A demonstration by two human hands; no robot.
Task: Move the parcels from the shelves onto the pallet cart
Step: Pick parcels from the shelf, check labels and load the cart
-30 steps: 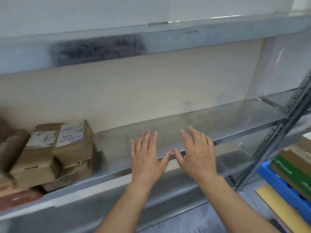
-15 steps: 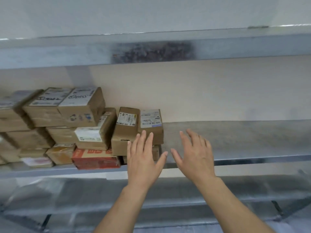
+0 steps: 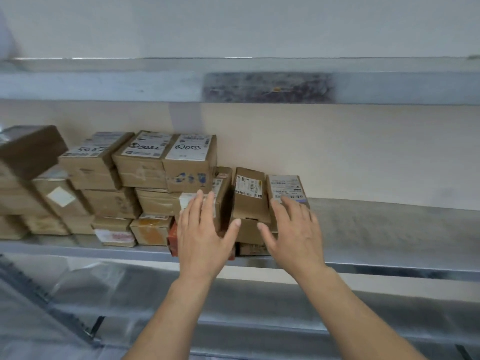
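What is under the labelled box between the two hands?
A lower brown parcel shows beneath the labelled box, only its front strip, resting on the shelf. The left hand and right hand cover its ends, so its width is hidden.

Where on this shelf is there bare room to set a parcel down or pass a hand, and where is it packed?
Bare: the shelf right of the rightmost parcel, beyond the right hand, to the frame edge; also a thin front strip before the stacked parcels at left. Crowded: those stacks, from the left hand leftward, three layers.
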